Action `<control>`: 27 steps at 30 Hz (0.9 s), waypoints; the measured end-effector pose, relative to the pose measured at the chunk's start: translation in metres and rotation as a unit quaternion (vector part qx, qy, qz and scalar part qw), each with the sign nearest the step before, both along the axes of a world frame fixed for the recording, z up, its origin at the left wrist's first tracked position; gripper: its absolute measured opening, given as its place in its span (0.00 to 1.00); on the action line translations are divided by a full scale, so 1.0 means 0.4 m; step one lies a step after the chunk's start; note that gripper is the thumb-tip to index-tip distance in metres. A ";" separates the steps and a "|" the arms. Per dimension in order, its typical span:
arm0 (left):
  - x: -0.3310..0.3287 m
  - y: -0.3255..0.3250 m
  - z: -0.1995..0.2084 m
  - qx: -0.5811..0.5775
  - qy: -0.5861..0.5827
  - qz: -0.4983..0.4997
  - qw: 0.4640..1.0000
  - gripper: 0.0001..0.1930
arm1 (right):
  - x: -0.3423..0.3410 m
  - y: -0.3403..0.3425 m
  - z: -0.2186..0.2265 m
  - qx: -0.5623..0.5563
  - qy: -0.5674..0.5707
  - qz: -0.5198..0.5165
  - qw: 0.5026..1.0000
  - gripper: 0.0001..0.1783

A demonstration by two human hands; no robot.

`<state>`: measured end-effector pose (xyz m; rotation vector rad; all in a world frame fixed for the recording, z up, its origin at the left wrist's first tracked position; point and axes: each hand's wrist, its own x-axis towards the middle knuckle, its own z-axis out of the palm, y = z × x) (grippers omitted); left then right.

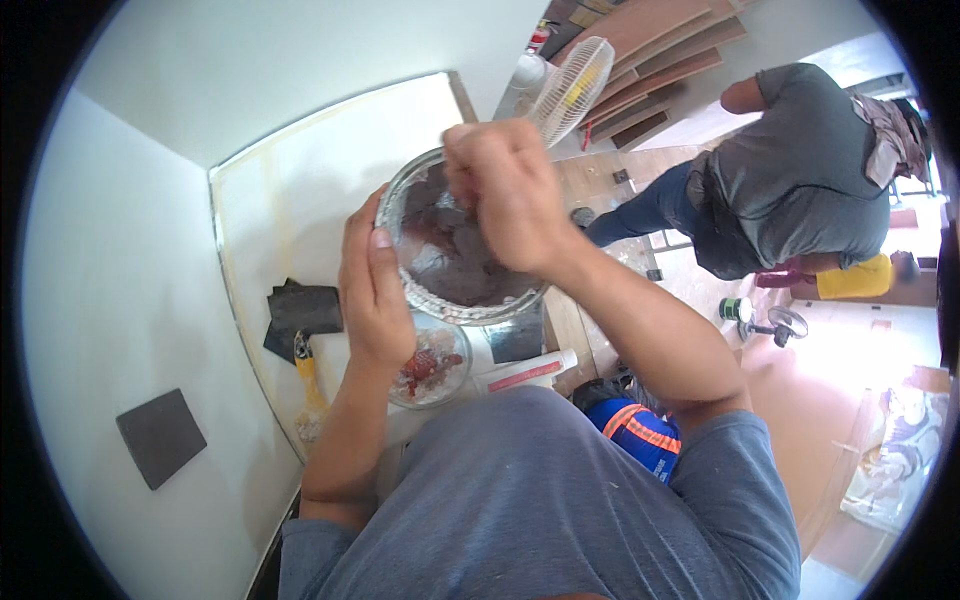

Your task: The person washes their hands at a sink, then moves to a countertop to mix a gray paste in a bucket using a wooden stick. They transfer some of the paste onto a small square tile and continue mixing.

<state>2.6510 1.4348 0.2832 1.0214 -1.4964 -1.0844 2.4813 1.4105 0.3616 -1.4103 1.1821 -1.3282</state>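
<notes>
A round tub [455, 312] with a pale-smeared rim holds dark brown, wet-looking paste [475, 285]. My left hand [378, 290] is closed on the tub's left side, thumb over the rim. Over the tub's far right part, my right hand [508, 190] is curled into a fist; what it grips is hidden, and it is slightly blurred. Just below the tub sits a clear bowl [460, 382] with reddish-brown residue. Left of my left hand lie dark flat sheets [305, 310] and a yellow-handled brush [306, 368]. A white tube with a red band [525, 373] rests right of the bowl.
White walls [130, 200] close in on the left, with a dark square panel [160, 437]. A person in grey [800, 190] bends at the right; another wears yellow [855, 278]. A white fan [572, 90], boards [640, 60] and a blue bag [625, 430] stand around.
</notes>
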 end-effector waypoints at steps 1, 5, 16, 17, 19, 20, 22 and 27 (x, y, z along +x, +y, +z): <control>0.001 -0.002 -0.003 -0.015 -0.018 0.002 1.000 0.23 | 0.001 -0.006 -0.027 -0.034 0.014 -0.006 0.999 0.24; 0.028 -0.009 -0.061 0.014 0.042 -0.015 0.999 0.29 | 0.038 -0.041 -0.123 -0.130 0.135 0.019 0.982 0.21; 0.095 -0.002 -0.064 0.049 0.034 -0.019 0.998 0.31 | 0.090 0.016 -0.081 -0.265 0.148 0.077 0.950 0.22; 0.090 -0.001 -0.054 0.053 0.044 -0.020 0.997 0.31 | 0.089 0.009 -0.081 -0.182 0.113 0.050 0.975 0.22; 0.089 0.003 -0.048 0.064 0.060 -0.017 0.996 0.31 | 0.089 0.018 0.011 -0.011 0.035 -0.003 0.999 0.22; 0.083 0.003 -0.047 0.064 0.059 -0.017 0.996 0.31 | 0.086 0.017 0.011 -0.034 0.031 -0.019 0.999 0.22; 0.085 0.004 -0.046 0.061 0.047 -0.008 0.997 0.31 | 0.102 0.000 -0.020 -0.083 0.012 -0.044 0.995 0.22; 0.134 -0.027 -0.148 0.004 0.029 -0.021 0.999 0.31 | 0.173 0.009 -0.080 -0.054 0.010 0.039 0.998 0.20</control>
